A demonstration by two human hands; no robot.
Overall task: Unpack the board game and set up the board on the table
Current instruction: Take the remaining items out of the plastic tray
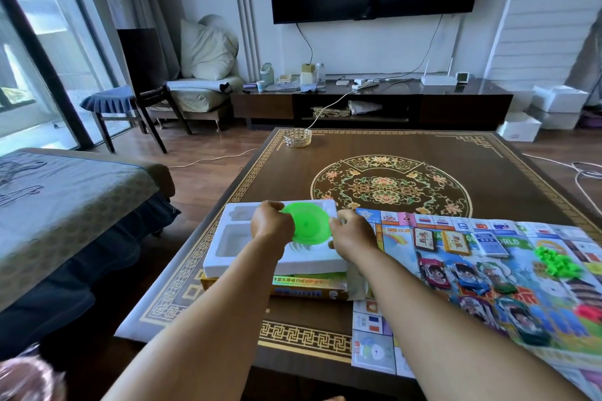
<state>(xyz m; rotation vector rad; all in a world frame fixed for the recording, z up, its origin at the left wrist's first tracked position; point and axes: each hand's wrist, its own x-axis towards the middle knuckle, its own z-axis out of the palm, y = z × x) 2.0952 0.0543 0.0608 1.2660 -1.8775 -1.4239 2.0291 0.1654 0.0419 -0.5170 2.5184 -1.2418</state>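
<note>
the green disc [306, 223] is being gripped at its edges by both hands, left hand [272, 224] and right hand [353, 233], above the white foam tray [247, 238]. the tray is hiding most of the game box [303, 286]. the board [488, 277] is lying on the counter [391, 146], its right side cut off and blurred.

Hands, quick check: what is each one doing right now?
Left hand: grips the left edge of the green disc, above the white foam tray.
Right hand: pinches the disc's right edge.
</note>
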